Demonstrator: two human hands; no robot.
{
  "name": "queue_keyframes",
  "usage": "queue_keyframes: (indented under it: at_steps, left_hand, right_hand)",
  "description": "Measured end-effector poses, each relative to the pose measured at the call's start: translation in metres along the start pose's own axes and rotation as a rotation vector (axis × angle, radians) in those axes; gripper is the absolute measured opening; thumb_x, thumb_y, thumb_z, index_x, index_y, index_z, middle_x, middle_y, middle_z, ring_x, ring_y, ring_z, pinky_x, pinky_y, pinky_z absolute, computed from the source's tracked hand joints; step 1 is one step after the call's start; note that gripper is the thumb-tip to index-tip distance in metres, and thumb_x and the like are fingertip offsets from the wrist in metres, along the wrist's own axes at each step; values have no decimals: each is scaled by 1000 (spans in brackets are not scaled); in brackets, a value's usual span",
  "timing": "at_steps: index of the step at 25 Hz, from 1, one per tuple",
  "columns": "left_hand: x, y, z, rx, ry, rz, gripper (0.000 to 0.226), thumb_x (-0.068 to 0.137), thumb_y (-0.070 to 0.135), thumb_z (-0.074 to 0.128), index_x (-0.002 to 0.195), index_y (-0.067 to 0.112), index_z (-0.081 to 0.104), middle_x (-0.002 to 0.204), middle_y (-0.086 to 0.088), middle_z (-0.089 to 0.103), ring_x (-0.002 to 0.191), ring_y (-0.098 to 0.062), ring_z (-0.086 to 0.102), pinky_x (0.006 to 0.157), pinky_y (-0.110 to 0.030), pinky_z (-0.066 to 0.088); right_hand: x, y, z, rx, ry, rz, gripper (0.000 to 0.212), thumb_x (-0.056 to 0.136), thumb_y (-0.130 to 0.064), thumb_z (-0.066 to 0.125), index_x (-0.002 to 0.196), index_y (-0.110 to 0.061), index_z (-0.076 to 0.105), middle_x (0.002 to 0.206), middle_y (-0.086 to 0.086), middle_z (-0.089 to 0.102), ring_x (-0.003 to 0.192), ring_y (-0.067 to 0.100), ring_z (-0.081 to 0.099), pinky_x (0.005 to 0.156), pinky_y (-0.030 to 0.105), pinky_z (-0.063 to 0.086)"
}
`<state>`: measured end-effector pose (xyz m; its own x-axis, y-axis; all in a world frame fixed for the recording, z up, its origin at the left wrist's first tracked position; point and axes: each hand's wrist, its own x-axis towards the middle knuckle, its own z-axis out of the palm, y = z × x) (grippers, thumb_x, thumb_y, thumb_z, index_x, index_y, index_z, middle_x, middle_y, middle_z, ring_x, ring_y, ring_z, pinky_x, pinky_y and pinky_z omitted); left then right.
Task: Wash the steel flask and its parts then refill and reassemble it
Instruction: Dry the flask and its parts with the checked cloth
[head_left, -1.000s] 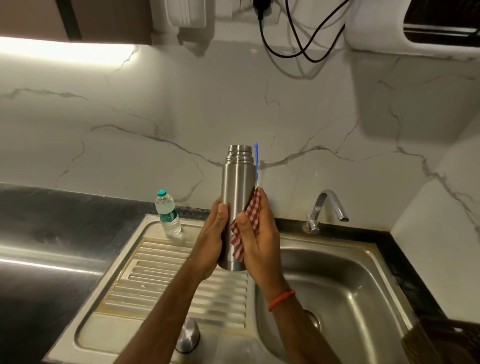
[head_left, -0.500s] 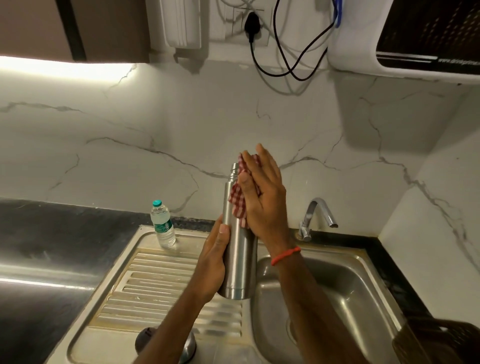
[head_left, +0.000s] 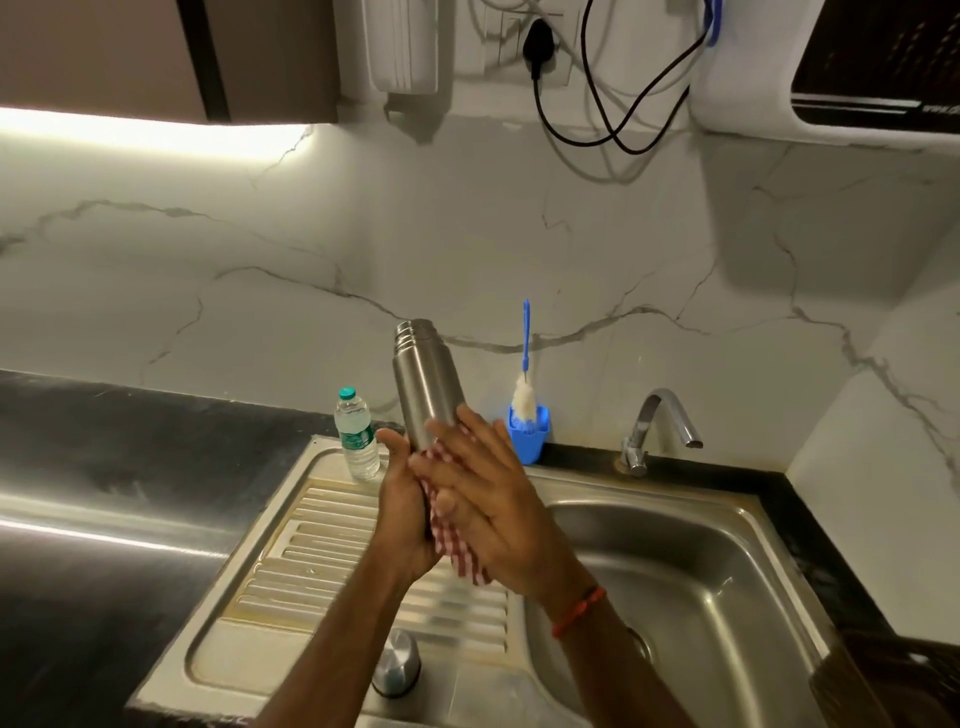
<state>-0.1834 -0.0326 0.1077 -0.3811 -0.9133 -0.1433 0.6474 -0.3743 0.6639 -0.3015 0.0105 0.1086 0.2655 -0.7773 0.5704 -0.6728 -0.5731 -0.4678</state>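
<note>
While the left hand (head_left: 404, 519) grips the lower body of the steel flask (head_left: 427, 387), the right hand (head_left: 491, 501) presses a red-checked cloth (head_left: 465, 564) against it with straight fingers. Flask position: slightly tilted, mouth uppermost, above the drainboard (head_left: 311, 545). The steel cap (head_left: 397, 670) stands on the drainboard.

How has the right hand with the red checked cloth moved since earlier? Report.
Yes: the right hand slid down, from above the curved steel tap to mostly below its spout.

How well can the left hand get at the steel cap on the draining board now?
Probably not yet: the left hand holds the flask. The cap itself stands free on the draining board.
</note>
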Motion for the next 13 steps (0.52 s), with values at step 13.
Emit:
queue_keyframes:
  at_steps: [13]
  left_hand:
    - [-14, 5, 4, -185, -20, -91, 66, 79, 75, 65, 102, 13, 70, 88, -4, 72, 80, -17, 71, 74, -33, 62]
  right_hand:
    - [-16, -20, 9, -236, 202, -159, 41, 104, -42, 44, 142, -27, 50, 156, 2, 41, 149, 19, 28, 120, 43, 30]
